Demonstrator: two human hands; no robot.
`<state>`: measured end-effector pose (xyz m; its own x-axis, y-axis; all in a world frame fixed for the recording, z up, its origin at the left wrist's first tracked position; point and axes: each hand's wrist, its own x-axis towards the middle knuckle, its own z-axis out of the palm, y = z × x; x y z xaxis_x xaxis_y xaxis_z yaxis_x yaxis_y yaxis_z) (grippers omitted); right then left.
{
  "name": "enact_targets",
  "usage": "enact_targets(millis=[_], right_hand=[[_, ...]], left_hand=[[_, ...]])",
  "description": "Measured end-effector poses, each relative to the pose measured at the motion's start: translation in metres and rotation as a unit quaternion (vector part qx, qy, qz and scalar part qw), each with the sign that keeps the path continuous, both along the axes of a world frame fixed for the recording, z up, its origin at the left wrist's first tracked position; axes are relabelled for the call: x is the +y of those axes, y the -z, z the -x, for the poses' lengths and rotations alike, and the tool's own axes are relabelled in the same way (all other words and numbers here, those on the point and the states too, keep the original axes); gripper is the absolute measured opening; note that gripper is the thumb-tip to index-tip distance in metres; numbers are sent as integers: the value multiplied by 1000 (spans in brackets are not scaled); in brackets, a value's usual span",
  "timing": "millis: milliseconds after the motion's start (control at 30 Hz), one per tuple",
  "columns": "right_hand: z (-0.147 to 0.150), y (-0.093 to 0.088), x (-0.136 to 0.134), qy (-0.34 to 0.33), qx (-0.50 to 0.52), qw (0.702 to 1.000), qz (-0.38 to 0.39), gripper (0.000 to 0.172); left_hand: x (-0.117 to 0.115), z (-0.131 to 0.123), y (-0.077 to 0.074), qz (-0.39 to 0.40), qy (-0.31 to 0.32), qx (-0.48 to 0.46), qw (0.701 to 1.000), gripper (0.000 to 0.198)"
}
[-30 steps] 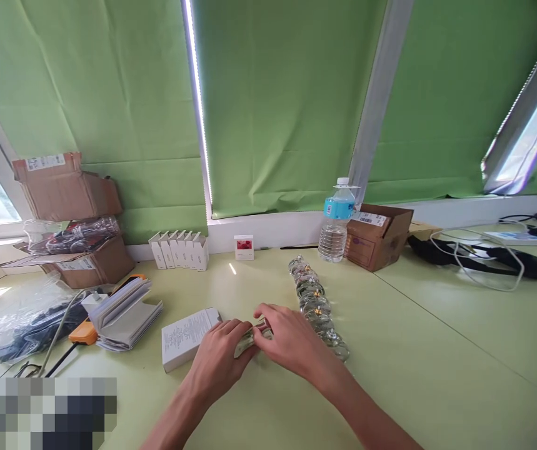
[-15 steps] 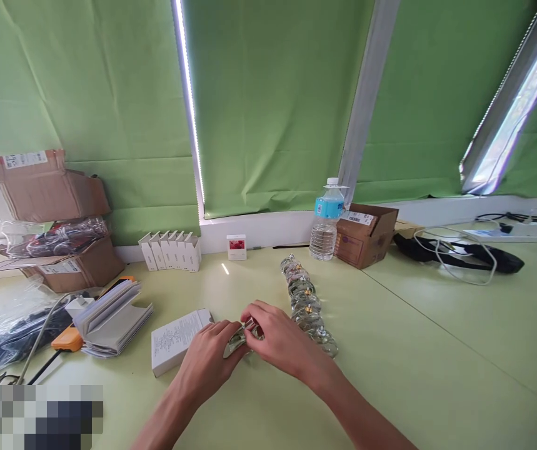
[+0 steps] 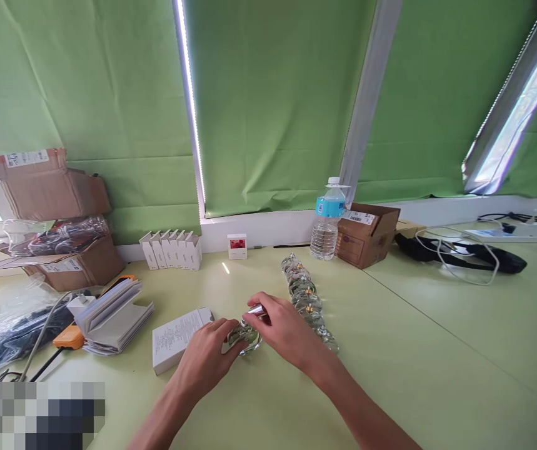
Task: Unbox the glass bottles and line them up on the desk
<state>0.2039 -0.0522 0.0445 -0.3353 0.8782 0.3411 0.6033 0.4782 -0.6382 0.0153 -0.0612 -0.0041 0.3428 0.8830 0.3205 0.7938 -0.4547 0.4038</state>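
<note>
My left hand [image 3: 210, 353] is closed on a clear glass piece [image 3: 249, 337] just above the table, at the middle. Between the thumb and fingers of my right hand [image 3: 282, 325] is a small shiny metallic piece [image 3: 256, 309], beside the top of the glass piece. To the right, a row of similar glass pieces [image 3: 308, 294], some with gold-coloured fittings, runs away from me. A white printed box [image 3: 177, 340] lies flat just left of my left hand.
At the back stand several white cartons [image 3: 172, 251], a small white box with a red picture [image 3: 237, 247], a water bottle [image 3: 326, 219] and a cardboard box [image 3: 366, 236]. Folded white sheets [image 3: 115, 319] lie left; cables and a black item [image 3: 507, 259] lie right.
My right hand has drawn slightly up and right with the metallic piece, which now shows more clearly. More of the glass piece in my left hand is visible.
</note>
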Motion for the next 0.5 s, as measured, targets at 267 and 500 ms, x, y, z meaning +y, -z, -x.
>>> enact_targets(millis=[267,500], right_hand=[[0,8,3,64,-124,990,5,19],[-9,28,-4,-6,-245,966,83,20]], left_hand=[[4,5,1,9,-38,-7,999,22],[6,8,-1,24,-46,-15,999,23]])
